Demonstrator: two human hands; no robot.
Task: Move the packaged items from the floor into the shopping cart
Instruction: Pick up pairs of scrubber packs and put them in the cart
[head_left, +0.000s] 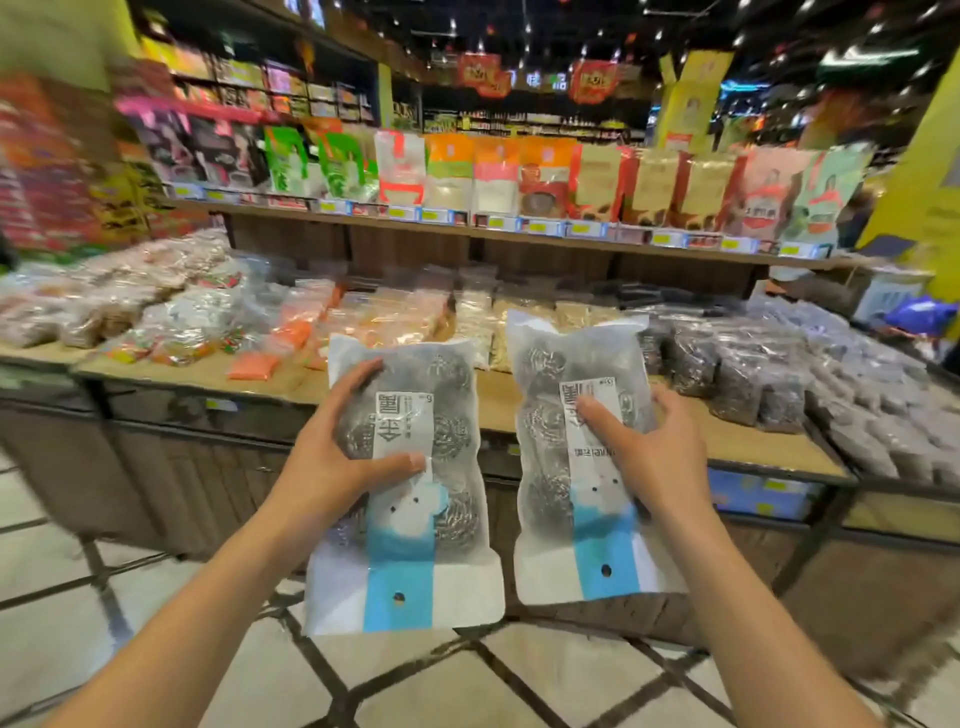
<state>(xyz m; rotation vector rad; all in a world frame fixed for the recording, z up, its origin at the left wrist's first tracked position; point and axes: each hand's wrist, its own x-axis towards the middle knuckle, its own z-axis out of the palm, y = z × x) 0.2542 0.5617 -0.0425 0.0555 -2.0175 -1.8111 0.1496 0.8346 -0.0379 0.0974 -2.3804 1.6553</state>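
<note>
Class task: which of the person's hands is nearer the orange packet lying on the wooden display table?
Left. The left hand holds its pack just right of the orange packet; the right hand is farther right.

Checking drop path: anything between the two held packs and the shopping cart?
Cannot tell: no cart is in view. The left hand and right hand each grip a scourer pack, raised before the display table.

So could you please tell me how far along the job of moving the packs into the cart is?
Done: two packs are off the floor. In hand: the left hand grips one clear plastic pack of steel wool scourers with a blue stripe, and the right hand grips a matching second pack, both held up above the tiled floor. Left: placing them; no shopping cart is in view.
</note>
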